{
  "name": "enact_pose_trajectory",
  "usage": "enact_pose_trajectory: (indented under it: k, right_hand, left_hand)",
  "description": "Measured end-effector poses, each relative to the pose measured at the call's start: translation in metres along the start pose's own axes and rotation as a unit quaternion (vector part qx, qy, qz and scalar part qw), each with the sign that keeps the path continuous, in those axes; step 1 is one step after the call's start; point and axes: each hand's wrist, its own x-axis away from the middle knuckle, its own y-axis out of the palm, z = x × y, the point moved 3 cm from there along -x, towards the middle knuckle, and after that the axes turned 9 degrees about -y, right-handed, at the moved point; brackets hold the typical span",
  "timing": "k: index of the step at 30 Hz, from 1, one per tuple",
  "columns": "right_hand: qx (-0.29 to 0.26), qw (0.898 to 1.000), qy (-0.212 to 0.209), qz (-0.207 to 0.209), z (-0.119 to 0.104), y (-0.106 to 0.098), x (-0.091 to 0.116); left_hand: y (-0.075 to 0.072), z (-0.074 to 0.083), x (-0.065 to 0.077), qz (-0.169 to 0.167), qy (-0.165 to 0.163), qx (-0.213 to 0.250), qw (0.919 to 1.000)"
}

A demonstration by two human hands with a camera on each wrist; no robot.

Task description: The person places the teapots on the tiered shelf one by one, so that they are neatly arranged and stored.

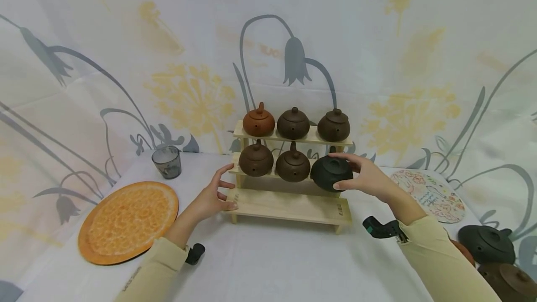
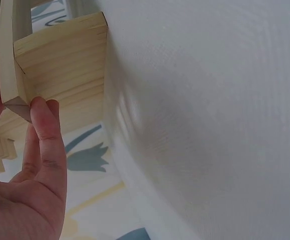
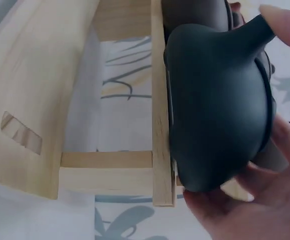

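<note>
A three-step wooden stand point(image 1: 289, 205) is in the middle of the head view. At the right end of its middle step, my right hand point(image 1: 371, 178) grips a black teapot point(image 1: 329, 175) by its side, thumb near the spout. The right wrist view shows this teapot point(image 3: 215, 110) against the step's edge; whether its base rests fully there is hidden. My left hand point(image 1: 213, 197) holds the left end of the lowest step, its fingertips point(image 2: 45, 117) pinching the board in the left wrist view. Two brown teapots, one in the centre point(image 1: 292, 166) and one at left point(image 1: 256, 160), share the middle step.
On the top step stand a reddish teapot point(image 1: 258, 124) and two brown ones. A glass point(image 1: 168, 162) and a round orange mat point(image 1: 127, 223) lie left. To the right are a patterned round mat point(image 1: 432, 197) and further teapots point(image 1: 486, 245), partly behind my sleeve.
</note>
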Motion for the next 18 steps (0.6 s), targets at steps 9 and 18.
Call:
enact_pose_trajectory:
  k: [9, 18]
  right_hand:
    - [-0.059, 0.998, -0.025, -0.009, 0.006, 0.005, -0.004]
    - [-0.047, 0.997, -0.059, 0.033, 0.008, -0.003, 0.019]
  left_hand:
    - [-0.001, 0.001, 0.002, -0.001, 0.017, 0.003, 0.9998]
    - [0.001, -0.002, -0.001, 0.000, -0.008, 0.007, 0.9999]
